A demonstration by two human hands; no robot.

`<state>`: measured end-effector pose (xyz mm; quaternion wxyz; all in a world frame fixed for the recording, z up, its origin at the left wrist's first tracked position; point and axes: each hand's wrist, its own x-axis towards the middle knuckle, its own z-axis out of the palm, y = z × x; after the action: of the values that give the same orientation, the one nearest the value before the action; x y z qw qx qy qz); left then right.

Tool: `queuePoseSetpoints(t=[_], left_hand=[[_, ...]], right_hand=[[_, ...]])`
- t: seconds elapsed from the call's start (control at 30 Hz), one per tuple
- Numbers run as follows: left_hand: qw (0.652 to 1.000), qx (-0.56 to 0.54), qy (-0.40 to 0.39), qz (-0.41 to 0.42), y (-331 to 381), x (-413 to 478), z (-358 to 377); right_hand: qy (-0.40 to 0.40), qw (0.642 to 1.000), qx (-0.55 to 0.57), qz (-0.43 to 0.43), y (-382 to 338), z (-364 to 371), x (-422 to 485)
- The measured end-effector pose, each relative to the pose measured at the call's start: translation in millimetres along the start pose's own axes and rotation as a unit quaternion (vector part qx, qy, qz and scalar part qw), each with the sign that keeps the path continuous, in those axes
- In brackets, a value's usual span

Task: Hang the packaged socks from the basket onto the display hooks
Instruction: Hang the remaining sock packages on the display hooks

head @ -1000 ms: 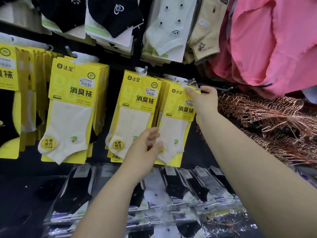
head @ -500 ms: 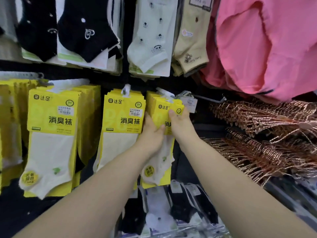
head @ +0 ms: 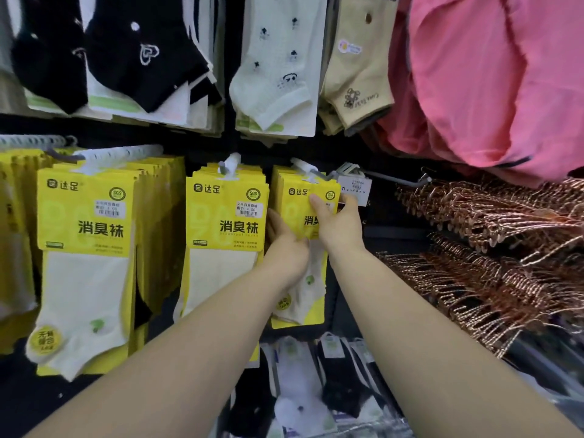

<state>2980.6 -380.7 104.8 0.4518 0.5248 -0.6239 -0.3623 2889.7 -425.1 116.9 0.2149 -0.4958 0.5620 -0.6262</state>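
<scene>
1. Our yellow sock pack (head: 297,210) hangs at the front of a stack on the hook (head: 316,177).
2. Our left hand (head: 286,248) holds its left edge.
3. Our right hand (head: 341,226) pinches its right side.

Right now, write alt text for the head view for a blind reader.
The left hand and right hand grip the rightmost stack of yellow sock packs on its display hook. Two more yellow stacks hang to its left; copper hangers lie right.
</scene>
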Motion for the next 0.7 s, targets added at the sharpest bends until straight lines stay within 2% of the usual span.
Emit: queuePoseSetpoints(t=[0.17, 0.3, 0.4, 0.47, 0.57, 0.7], left_hand=[[0.998, 0.025, -0.044, 0.048, 0.5, -28.5, -6.7], [0.991, 0.011, -0.118, 0.070, -4.7, -57.5, -22.6], [0.987, -0.009, -0.131, 0.098, -16.3, -71.3, -47.3], [0.986, -0.003, -0.106, 0.130, -26.1, -76.1, -69.7], [0.988, 0.016, -0.027, 0.153, -37.2, -79.7, -101.6], [0.980, 0.067, 0.060, 0.176, -46.8, -71.8, -127.7]], right_hand=[[-0.019, 0.999, 0.036, 0.028, -1.6, -12.7, -16.2], [0.000, 0.999, -0.011, 0.035, -3.2, -26.3, -41.2], [-0.036, 0.999, -0.019, 0.028, -7.6, -30.7, -66.1], [-0.094, 0.994, -0.032, 0.035, -13.4, -27.8, -83.1], [-0.172, 0.983, -0.040, 0.039, -27.8, -16.3, -102.0], [-0.212, 0.977, -0.007, 0.002, -45.5, 9.1, -114.4]])
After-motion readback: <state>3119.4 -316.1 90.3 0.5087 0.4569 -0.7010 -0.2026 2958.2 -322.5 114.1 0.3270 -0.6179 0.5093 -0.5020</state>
